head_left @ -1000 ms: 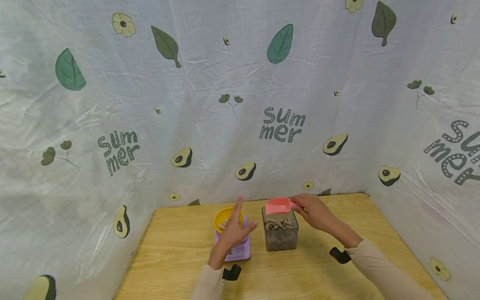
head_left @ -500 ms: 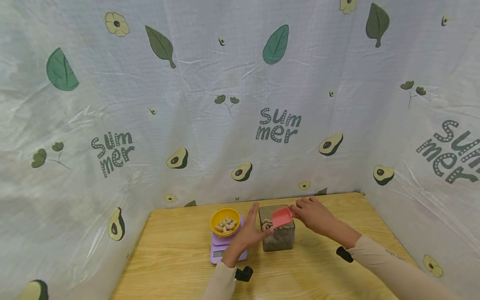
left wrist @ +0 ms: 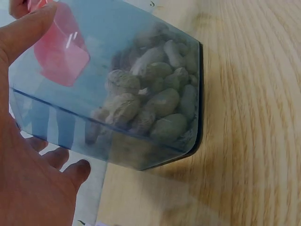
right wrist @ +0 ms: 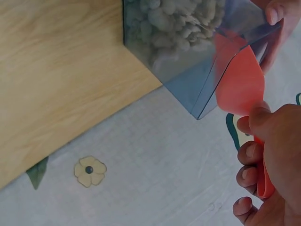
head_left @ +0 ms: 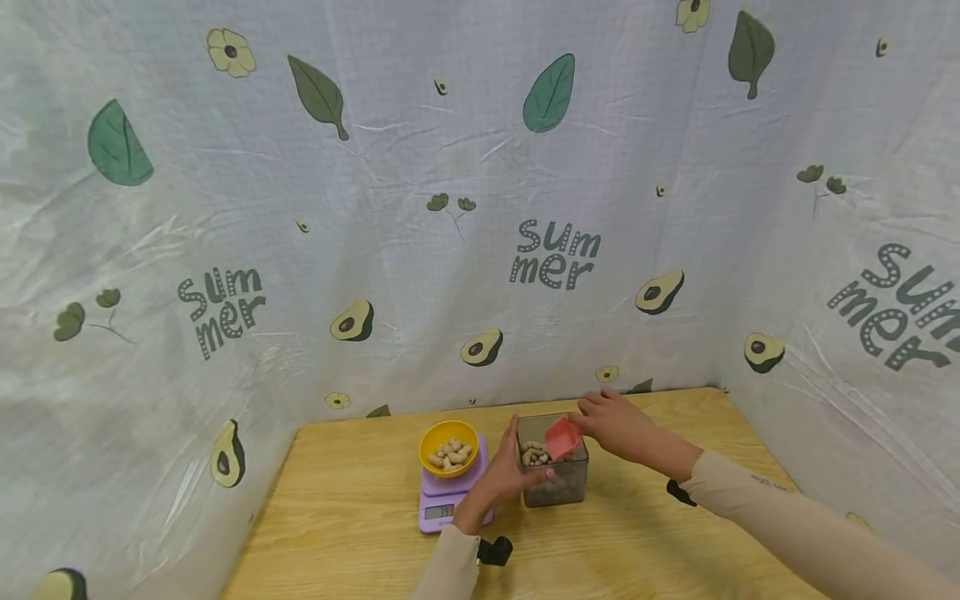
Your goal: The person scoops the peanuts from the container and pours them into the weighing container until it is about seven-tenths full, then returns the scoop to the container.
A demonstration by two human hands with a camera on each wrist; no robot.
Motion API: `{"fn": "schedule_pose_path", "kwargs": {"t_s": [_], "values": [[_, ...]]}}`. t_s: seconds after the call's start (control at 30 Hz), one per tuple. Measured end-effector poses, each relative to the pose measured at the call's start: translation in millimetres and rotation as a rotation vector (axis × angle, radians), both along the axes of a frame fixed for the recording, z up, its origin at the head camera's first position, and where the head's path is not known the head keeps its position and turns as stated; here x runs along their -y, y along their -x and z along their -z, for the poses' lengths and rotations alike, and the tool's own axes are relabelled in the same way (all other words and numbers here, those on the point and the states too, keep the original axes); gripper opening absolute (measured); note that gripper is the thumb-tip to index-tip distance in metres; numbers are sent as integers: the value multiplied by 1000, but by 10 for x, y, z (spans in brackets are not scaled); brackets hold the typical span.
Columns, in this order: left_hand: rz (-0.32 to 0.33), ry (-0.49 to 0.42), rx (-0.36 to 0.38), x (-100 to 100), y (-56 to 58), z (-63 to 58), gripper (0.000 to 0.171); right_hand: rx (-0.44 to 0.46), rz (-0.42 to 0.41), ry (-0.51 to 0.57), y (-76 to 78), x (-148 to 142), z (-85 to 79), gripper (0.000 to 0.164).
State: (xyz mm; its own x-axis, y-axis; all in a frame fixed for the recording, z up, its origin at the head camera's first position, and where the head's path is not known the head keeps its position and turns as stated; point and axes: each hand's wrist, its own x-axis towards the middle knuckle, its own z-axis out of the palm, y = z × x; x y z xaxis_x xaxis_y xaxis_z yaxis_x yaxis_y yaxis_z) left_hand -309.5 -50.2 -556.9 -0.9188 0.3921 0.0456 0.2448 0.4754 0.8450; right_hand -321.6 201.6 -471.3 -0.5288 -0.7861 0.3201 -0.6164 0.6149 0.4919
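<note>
My right hand [head_left: 611,423] grips the handle of a pink scoop [head_left: 562,438]. The bowl of the scoop is tilted down inside a smoky clear container [head_left: 555,492], its front edge by the peanuts [left wrist: 157,89]. My left hand [head_left: 504,477] holds the container at its near left corner. The thumb lies by the rim, and the other fingers are along the left side, as the left wrist view shows. In the right wrist view, several fingers [right wrist: 249,174] wrap round the scoop's handle.
Left of the container, a yellow bowl [head_left: 423,450] with several peanuts [head_left: 452,454] sits on a lilac kitchen scale [head_left: 430,525] with a lit display. All stand on a wooden table [head_left: 352,500]. A white printed sheet [head_left: 420,292] hangs behind and at both sides.
My left hand moved right from over the bowl and scale to the container and now holds it. My right hand lowered the scoop from above the rim into the container and tilted it.
</note>
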Motion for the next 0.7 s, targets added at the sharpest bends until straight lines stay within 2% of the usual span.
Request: {"fn": "schedule_pose_path", "kwargs": {"t_s": [0.23,0.43,0.6,0.7], "values": [[-8,-9,-3,20,6,16,118,-79,31,-116,36,119,-52,24],[5,3,-35,33,5,16,116,-111,71,-246,97,210,38,25],[11,12,-37,32,2,13,113,-93,76,-277,142,262,140,35],[18,11,-29,31,4,15,112,-74,47,-237,188,278,184,33]]}}
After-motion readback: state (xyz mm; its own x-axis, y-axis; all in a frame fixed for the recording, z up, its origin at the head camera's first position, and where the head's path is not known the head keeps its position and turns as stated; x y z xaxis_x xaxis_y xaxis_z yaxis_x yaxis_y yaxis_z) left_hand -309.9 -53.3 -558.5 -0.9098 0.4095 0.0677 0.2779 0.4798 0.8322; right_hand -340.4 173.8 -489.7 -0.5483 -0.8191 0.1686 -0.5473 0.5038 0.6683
